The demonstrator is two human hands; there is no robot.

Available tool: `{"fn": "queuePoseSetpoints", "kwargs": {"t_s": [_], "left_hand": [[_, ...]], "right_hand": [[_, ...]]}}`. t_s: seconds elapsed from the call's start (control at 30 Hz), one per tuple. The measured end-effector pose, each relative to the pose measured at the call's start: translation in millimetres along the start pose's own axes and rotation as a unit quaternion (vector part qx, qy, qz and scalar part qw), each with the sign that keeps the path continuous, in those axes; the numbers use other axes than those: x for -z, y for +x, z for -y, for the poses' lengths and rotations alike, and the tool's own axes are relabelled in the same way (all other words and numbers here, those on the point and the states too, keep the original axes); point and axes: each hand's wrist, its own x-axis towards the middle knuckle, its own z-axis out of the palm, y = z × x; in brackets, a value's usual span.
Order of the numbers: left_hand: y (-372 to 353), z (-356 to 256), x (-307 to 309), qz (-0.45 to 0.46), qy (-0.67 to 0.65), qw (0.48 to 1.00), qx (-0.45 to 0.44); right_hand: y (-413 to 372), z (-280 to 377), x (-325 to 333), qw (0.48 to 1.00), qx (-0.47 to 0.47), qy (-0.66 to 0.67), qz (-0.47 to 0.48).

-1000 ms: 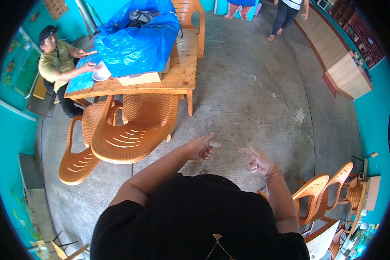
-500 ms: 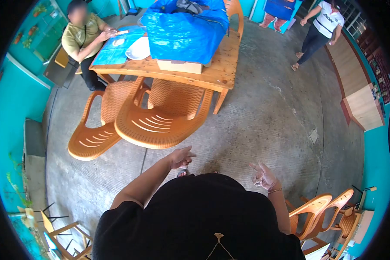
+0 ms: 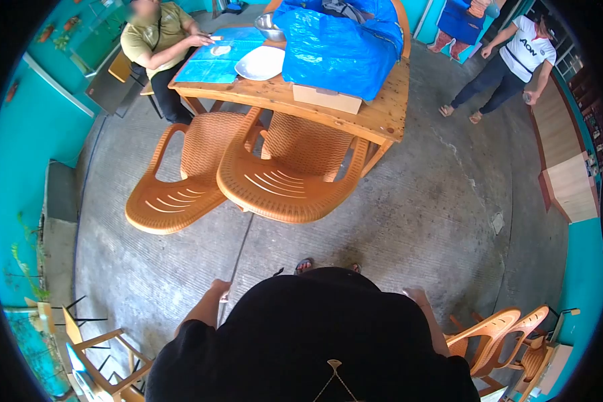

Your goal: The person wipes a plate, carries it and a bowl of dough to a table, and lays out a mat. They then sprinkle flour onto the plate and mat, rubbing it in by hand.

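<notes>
My left hand (image 3: 220,289) hangs low beside my black shirt (image 3: 315,328), above the bare concrete floor. Its fingers are small and foreshortened, so their pose does not show clearly. On the other side, my right hand (image 3: 417,295) is also down by my body, with the fingers mostly turned out of sight. Nothing visible is in contact with either hand. Ahead stand two orange-brown plastic chairs, the nearer chair (image 3: 285,194) and the left chair (image 3: 171,209), pushed against a wooden table (image 3: 385,127).
The table bears a blue plastic bag (image 3: 342,57), a cardboard box (image 3: 326,98), a white plate (image 3: 260,63) and a metal bowl (image 3: 269,28). A seated person (image 3: 157,40) handles something small there. Another person (image 3: 516,60) stands right. More chairs (image 3: 492,328) stand lower right.
Both hands have dropped from in front of me to my sides. The table and chairs now appear farther right in view. The person at right appears closer.
</notes>
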Motion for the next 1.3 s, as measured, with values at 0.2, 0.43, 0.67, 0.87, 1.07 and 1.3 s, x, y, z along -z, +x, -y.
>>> {"fn": "queuePoseSetpoints", "kwargs": {"t_s": [0.2,0.43,0.67,0.87,1.07,1.3], "left_hand": [[81,62,-25,0.106,0.021,0.987,-0.12],[81,-12,-25,0.142,0.185,0.927,-0.292],[70,-47,-23,0.144,0.116,0.957,-0.224],[70,-65,-38,0.143,0.152,0.932,-0.296],[16,-117,-64,0.177,0.005,0.968,-0.176],[20,-113,-111,0.117,0.085,0.981,-0.126]], "right_hand": [[-21,-57,-3,0.998,-0.038,-0.057,0.013],[-64,-39,-15,0.975,-0.17,0.108,-0.09],[-24,-116,-36,0.956,-0.181,0.211,-0.094],[-32,-148,-37,0.951,-0.187,0.215,-0.121],[-21,-203,-21,0.947,-0.191,0.222,-0.133],[-17,-285,27,0.937,-0.2,0.245,-0.148]]}}
